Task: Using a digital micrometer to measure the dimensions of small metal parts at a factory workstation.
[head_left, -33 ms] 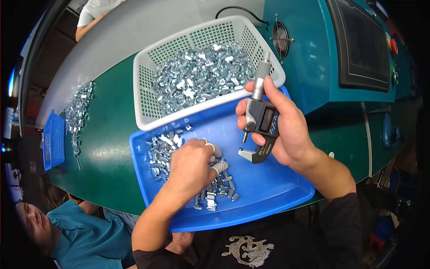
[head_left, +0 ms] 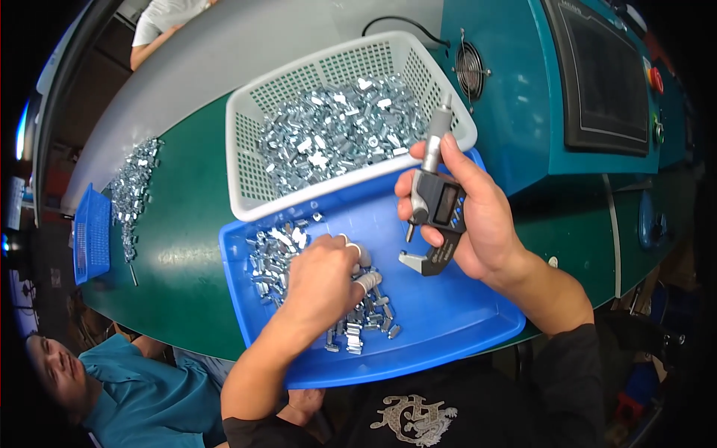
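Note:
My right hand [head_left: 478, 216] grips a digital micrometer [head_left: 435, 213] with a grey thimble and a small display, held upright over the blue tray [head_left: 448, 321]. My left hand [head_left: 321, 280] rests palm down on a heap of small shiny metal parts [head_left: 276, 257] in that tray. Its fingertips wear pale finger cots and curl into the parts, and whether they pinch one is hidden. A white perforated basket [head_left: 246, 172] full of the same metal parts [head_left: 336, 134] sits just beyond the tray, its near rim overlapping it.
The tray lies on a green bench [head_left: 187, 246]. More metal parts [head_left: 131, 190] are strewn at the left beside a small blue basket [head_left: 91, 235]. A teal machine [head_left: 515, 97] with a dark screen stands on the right. One person sits at lower left [head_left: 127, 396] and another at the top [head_left: 160, 30].

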`<action>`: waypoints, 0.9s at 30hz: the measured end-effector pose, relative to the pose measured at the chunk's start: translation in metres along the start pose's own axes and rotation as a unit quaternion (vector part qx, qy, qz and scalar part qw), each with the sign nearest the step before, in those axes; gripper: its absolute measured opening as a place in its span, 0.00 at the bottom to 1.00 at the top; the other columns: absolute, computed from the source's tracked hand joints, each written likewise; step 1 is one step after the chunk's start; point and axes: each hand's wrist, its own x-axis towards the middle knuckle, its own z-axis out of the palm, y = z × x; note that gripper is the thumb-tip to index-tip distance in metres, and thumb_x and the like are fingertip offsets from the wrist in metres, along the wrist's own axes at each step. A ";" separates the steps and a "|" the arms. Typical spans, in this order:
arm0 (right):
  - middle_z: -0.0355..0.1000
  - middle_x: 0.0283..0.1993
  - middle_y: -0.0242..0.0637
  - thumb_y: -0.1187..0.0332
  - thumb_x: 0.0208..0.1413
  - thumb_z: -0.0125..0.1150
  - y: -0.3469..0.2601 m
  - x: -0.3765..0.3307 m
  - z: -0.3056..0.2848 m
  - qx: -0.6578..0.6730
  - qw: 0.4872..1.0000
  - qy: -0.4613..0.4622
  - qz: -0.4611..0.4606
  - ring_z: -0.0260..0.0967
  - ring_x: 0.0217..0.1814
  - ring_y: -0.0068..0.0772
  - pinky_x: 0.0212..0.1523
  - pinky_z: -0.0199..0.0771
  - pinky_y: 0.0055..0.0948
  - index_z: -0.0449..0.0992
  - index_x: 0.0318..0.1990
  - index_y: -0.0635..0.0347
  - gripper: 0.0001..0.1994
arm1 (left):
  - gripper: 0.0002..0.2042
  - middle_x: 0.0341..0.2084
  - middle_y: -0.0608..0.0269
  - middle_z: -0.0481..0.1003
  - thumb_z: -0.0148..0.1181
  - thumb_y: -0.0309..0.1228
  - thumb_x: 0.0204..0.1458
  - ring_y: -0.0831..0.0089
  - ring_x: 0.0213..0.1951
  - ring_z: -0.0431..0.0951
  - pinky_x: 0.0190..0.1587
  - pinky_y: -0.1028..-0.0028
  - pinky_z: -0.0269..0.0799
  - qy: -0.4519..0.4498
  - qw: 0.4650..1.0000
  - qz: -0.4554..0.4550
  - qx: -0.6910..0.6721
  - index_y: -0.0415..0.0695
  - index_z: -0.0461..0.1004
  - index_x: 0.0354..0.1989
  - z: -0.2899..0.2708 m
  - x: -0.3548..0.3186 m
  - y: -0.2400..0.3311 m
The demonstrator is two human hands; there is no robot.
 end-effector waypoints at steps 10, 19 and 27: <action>0.71 0.30 0.40 0.50 0.64 0.39 0.002 -0.004 0.001 0.000 1.000 0.011 0.008 0.71 0.26 0.28 0.13 0.62 0.20 0.62 0.48 0.58 0.20 | 0.08 0.25 0.57 0.74 0.64 0.30 0.43 0.59 0.30 0.73 0.34 0.64 0.69 0.011 0.993 0.057 -0.102 0.43 0.75 0.30 -0.002 0.003 0.002; 0.71 0.30 0.40 0.48 0.63 0.37 0.001 -0.012 0.003 0.008 1.000 0.002 0.017 0.71 0.28 0.28 0.14 0.62 0.20 0.62 0.48 0.57 0.21 | 0.15 0.33 0.66 0.74 0.50 0.29 0.59 0.81 0.35 0.71 0.38 0.78 0.68 0.026 0.874 -0.077 -0.479 0.43 0.69 0.54 -0.012 -0.005 0.012; 0.71 0.32 0.40 0.48 0.63 0.36 0.005 -0.011 0.000 0.024 1.000 0.002 0.016 0.71 0.29 0.28 0.14 0.62 0.20 0.63 0.47 0.56 0.21 | 0.12 0.39 0.55 0.76 0.53 0.30 0.57 0.69 0.39 0.78 0.40 0.72 0.75 0.003 0.744 -0.125 -0.656 0.38 0.72 0.46 -0.004 -0.004 0.017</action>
